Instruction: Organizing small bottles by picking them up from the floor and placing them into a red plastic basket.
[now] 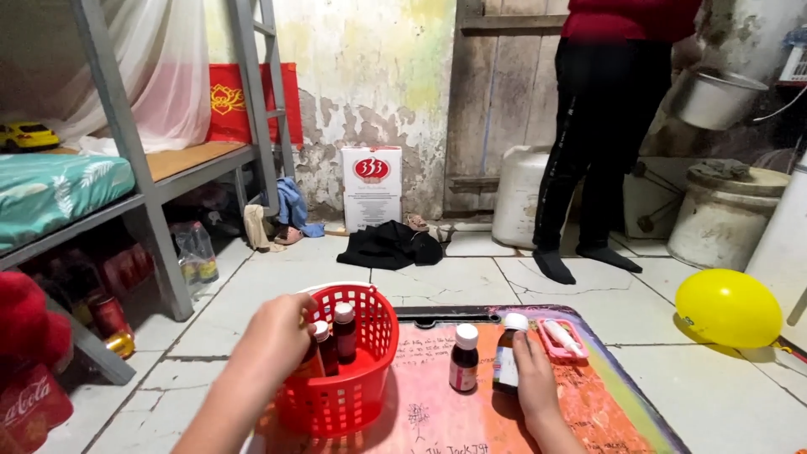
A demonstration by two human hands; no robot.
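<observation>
While the left hand [273, 336] is down in the red basket [370, 391], fingers curled over the rim around a small dark bottle [320, 349] with a pale cap, the safest approach looks like a straight vertical lift so it clears the second bottle [344, 330] standing just beside it; tilting would likely knock that one against the basket wall. I'd judge the grip is on the neck or shoulder, but the fingertips are hidden by the rim, so can't confirm how firm it is. Right hand [531, 370] is closed around an amber bottle [507, 357] with a white cap and a light label, upright on the orange mat [437, 420]; holding low on the body keeps it stable, and it should stay planted until the left hand is clear. A dark bottle [463, 359] with a white cap and white label stands free between basket and right hand, near both, so any sideways sweep risks tipping it. Basket bottles: dark brown glass, one pale cap, one reddish cap, both upright, packed close. Small pink tray [561, 339] with a white tube sits just past the right hand, apart from it. Another person [605, 126] stands well back by the wall; yellow balloon [728, 308] lies on the floor to the right.
</observation>
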